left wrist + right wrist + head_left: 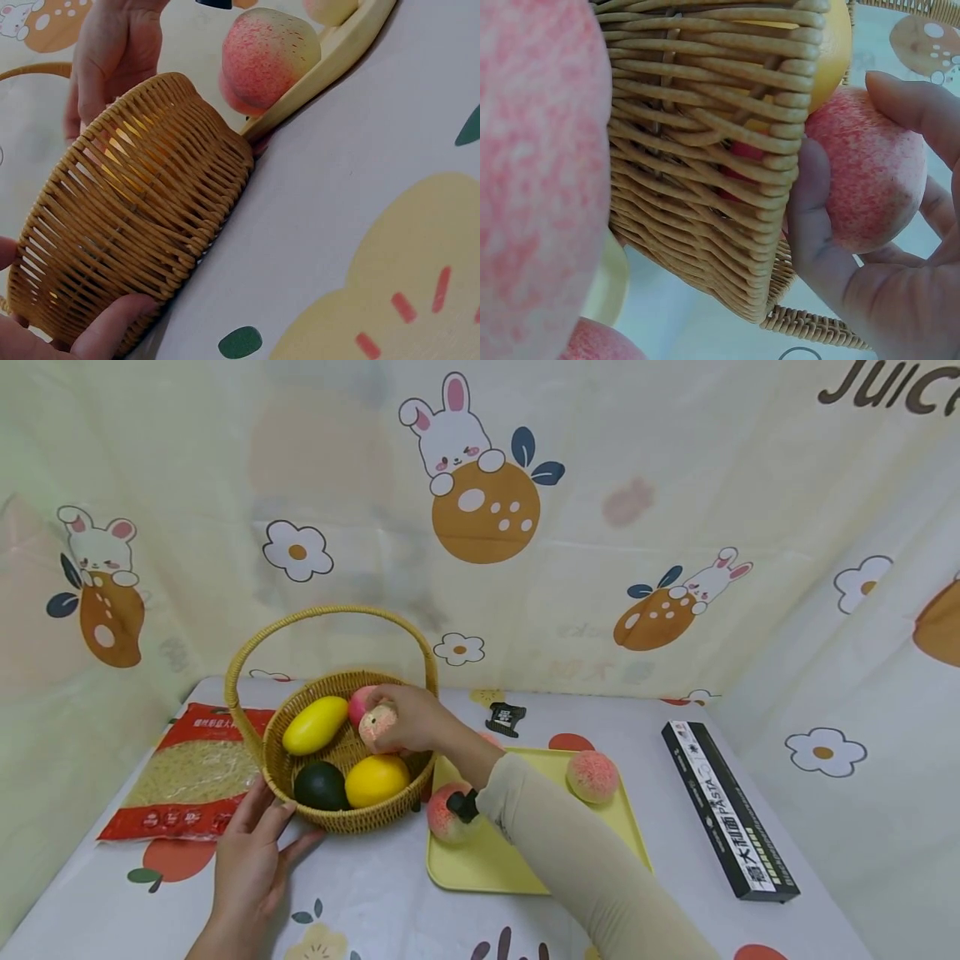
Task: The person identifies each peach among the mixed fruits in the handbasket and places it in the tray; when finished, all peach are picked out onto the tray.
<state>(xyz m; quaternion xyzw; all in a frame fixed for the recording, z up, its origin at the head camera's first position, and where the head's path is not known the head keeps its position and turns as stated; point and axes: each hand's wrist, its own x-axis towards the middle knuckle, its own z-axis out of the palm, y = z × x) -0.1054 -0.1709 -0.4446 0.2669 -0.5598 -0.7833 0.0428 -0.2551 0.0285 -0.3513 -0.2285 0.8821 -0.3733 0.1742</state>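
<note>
A wicker basket (375, 818) with a tall arched handle stands left of centre. Inside lie a yellow mango (316, 726), a dark green avocado (321, 786), a yellow lemon-like fruit (377, 781) and a pink fruit (361, 703). My right hand (412, 718) grips a pink-speckled peach (866, 169) at the basket's right rim, fingers and thumb around it. With fingers and thumb spread, my left hand (255, 860) touches the basket's lower front left side; its thumb (116, 322) lies against the weave in the left wrist view.
Right of the basket, a yellow tray (517, 868) bears more peaches (592, 776), partly behind my right arm. A red-edged pasta bag (191, 777) lies at left, a long black pasta box (727, 810) at right. A small black label (506, 719) lies behind the tray.
</note>
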